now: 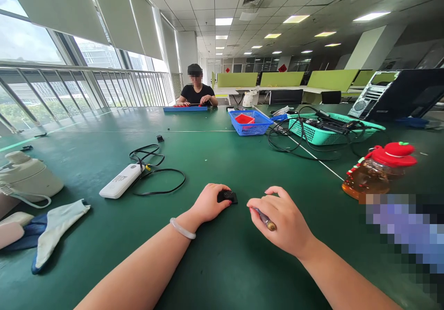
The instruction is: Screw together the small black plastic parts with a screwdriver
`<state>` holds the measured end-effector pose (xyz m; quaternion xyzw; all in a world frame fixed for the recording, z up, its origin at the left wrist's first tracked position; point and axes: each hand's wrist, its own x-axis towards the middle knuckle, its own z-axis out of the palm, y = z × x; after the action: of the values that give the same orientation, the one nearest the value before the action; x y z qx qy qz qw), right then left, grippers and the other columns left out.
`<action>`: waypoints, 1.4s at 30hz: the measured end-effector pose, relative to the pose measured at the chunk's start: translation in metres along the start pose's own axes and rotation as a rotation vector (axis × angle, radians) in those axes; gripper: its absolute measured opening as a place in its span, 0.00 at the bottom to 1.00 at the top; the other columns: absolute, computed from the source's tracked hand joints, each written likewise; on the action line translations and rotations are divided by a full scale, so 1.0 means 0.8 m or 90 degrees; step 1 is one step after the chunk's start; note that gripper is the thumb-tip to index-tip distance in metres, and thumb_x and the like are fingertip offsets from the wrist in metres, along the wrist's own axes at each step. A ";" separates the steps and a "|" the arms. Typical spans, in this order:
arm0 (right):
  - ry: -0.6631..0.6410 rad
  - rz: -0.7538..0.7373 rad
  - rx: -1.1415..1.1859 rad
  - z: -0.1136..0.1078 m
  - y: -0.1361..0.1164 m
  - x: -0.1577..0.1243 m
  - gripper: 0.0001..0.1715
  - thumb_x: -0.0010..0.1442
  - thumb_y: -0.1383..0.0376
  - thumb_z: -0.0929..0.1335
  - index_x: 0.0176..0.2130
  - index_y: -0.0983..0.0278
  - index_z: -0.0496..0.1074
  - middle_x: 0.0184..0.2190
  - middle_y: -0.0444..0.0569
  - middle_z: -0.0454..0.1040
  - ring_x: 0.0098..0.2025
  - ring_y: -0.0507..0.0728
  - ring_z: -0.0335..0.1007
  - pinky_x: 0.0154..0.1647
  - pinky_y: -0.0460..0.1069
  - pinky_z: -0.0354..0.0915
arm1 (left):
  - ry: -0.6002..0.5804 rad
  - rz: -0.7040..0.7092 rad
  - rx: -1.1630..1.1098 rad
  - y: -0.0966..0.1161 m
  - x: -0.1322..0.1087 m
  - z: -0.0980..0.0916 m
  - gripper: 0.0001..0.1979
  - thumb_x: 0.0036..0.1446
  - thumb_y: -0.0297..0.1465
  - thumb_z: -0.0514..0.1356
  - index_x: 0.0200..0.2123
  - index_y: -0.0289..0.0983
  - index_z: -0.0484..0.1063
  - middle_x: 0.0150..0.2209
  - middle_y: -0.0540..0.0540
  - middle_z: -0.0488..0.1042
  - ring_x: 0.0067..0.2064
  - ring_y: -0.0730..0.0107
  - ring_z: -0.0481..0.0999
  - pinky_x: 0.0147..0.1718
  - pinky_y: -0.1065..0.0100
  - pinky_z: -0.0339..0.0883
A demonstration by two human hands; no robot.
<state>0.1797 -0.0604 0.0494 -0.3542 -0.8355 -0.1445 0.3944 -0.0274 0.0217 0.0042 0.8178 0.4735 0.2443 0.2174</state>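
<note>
My left hand (209,202), with a pale bangle at its wrist, is closed on a small black block-like object (229,195) resting on the green table. The fingers cover part of it, so its exact kind does not show. To the right, just above the table, my right hand (282,220) pinches a slim tool like a small screwdriver (265,219). Its rounded, brass-coloured end points back toward me, while its tip is hidden behind the fingers. A short gap separates the right fingertips from the black object.
Left of my hands lie a white power bank (121,180) and a black cable (163,191). A red-lidded bottle (373,173) stands at right. Beyond are a blue basket (252,129) and a green basket (317,136) of cables. Another person (196,90) sits across the table.
</note>
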 end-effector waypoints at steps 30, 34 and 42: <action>-0.040 0.041 -0.025 0.004 0.009 -0.003 0.10 0.60 0.74 0.62 0.32 0.62 0.68 0.18 0.36 0.67 0.20 0.48 0.60 0.50 0.53 0.58 | 0.002 0.007 -0.003 0.000 0.000 -0.001 0.16 0.52 0.32 0.63 0.46 0.41 0.75 0.47 0.45 0.77 0.52 0.57 0.72 0.55 0.56 0.65; -0.038 0.043 -0.038 0.003 0.010 -0.002 0.10 0.59 0.74 0.62 0.31 0.61 0.68 0.18 0.36 0.66 0.19 0.48 0.59 0.51 0.53 0.58 | -0.001 0.005 0.001 -0.001 0.000 0.000 0.16 0.52 0.32 0.63 0.47 0.41 0.74 0.47 0.45 0.77 0.52 0.57 0.72 0.55 0.56 0.65; -0.044 0.053 -0.024 0.004 0.011 -0.003 0.09 0.59 0.74 0.62 0.32 0.61 0.67 0.19 0.37 0.67 0.20 0.48 0.60 0.51 0.53 0.58 | 0.004 0.016 0.005 -0.002 0.002 0.001 0.16 0.53 0.33 0.63 0.47 0.41 0.75 0.47 0.45 0.77 0.52 0.56 0.72 0.55 0.57 0.65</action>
<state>0.1852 -0.0537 0.0450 -0.4007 -0.8304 -0.1314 0.3642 -0.0272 0.0236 0.0028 0.8239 0.4645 0.2481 0.2096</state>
